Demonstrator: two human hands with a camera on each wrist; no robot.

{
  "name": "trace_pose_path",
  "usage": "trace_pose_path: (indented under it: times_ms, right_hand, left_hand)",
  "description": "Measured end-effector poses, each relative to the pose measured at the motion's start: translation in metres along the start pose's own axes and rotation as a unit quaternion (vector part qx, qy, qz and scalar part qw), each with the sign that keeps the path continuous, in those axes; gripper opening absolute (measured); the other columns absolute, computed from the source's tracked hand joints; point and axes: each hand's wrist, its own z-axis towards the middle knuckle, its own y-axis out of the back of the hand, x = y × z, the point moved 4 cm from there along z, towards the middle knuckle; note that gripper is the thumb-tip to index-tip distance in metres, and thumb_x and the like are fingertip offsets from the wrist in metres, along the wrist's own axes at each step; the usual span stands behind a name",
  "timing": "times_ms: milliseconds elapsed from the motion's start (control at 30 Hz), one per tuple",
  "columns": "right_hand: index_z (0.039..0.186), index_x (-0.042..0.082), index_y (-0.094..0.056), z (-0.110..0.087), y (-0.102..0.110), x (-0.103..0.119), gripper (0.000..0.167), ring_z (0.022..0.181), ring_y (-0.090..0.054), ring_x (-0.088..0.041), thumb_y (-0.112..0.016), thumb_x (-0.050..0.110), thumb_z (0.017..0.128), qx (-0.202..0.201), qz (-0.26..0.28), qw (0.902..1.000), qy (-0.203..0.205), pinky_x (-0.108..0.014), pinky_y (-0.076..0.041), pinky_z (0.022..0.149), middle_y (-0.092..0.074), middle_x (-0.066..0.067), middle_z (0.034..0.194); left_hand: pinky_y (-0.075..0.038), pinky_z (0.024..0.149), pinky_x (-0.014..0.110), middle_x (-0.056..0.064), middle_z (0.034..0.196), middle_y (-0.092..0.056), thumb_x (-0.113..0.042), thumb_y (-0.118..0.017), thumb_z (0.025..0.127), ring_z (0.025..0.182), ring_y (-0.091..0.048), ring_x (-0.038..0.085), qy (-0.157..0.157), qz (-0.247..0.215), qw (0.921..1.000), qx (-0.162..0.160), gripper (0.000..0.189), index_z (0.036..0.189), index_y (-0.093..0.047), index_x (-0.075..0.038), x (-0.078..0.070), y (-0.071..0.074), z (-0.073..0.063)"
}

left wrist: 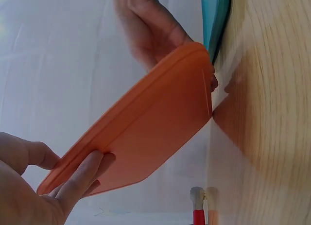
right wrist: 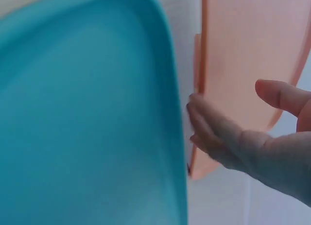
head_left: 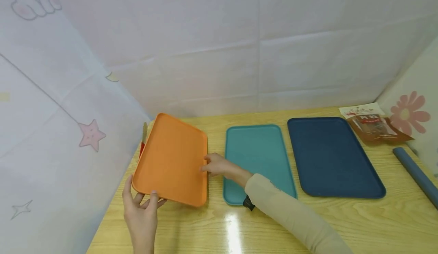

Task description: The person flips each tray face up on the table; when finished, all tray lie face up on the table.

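Note:
An orange tray (head_left: 174, 155) is tilted up off the wooden table on the left side of the head view. My left hand (head_left: 140, 214) grips its near left corner, thumb on the rim and fingers underneath, as the left wrist view also shows. At the tray's right edge is my right hand (head_left: 219, 165). In the right wrist view its fingers (right wrist: 218, 125) are extended against the rim, while the thumb stands apart. A teal tray (head_left: 253, 147) lies flat beneath my right forearm, which covers part of it.
A navy tray (head_left: 333, 157) lies to the right. Beyond it are a brown packet (head_left: 374, 128), a white printed sheet (head_left: 361, 110) and a grey-blue rod (head_left: 417, 176). A red-handled tool (left wrist: 198, 203) is partly hidden behind the orange tray in the head view. Cloth-covered walls border the table.

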Motion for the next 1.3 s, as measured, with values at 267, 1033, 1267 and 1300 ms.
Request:
trace_pose_path:
  times_ms: [267, 1033, 1267, 1300]
  right_hand:
    - [0.151, -0.007, -0.013, 0.011, 0.008, -0.013, 0.082, 0.081, -0.068, -0.030, -0.062, -0.012, 0.086, -0.029, 0.065, 0.9975, 0.001, -0.037, -0.058, 0.069, -0.064, -0.026, 0.098]
    - [0.152, -0.001, -0.021, -0.009, 0.035, -0.027, 0.078, 0.070, -0.069, -0.030, -0.060, -0.012, 0.085, 0.041, 0.114, 0.9918, -0.041, -0.043, -0.058, 0.067, -0.069, -0.023, 0.085]
    - [0.151, 0.002, -0.026, -0.014, 0.046, -0.031, 0.075, 0.073, -0.070, -0.030, -0.060, -0.011, 0.086, 0.033, 0.124, 0.9911, -0.035, -0.042, -0.058, 0.068, -0.069, -0.022, 0.089]
    - [0.151, 0.002, -0.026, -0.014, 0.047, -0.031, 0.075, 0.073, -0.070, -0.029, -0.061, -0.011, 0.086, 0.033, 0.127, 0.9908, -0.034, -0.042, -0.058, 0.068, -0.069, -0.021, 0.089]
  left_hand:
    - [-0.057, 0.063, 0.029, 0.020, 0.135, -0.042, 0.002, -0.057, 0.093, 0.073, -0.070, 0.012, 0.043, -0.044, 0.9981, 0.002, 0.076, 0.153, -0.022, -0.026, 0.000, 0.005, 0.007]
    - [-0.055, 0.077, 0.024, -0.001, 0.154, -0.033, -0.030, -0.042, 0.104, 0.104, -0.062, 0.004, 0.102, -0.106, 0.9295, 0.338, 0.058, 0.153, -0.023, -0.004, 0.035, 0.018, 0.102]
    - [-0.057, 0.073, 0.028, -0.010, 0.126, -0.060, -0.022, -0.049, 0.102, 0.101, -0.066, 0.012, 0.128, -0.111, 0.9135, 0.370, 0.056, 0.150, -0.029, 0.000, 0.045, 0.010, 0.126]
    - [-0.057, 0.075, 0.032, -0.010, 0.126, -0.060, -0.021, -0.050, 0.102, 0.100, -0.066, 0.013, 0.134, -0.113, 0.9116, 0.372, 0.057, 0.150, -0.029, 0.000, 0.046, 0.009, 0.128]
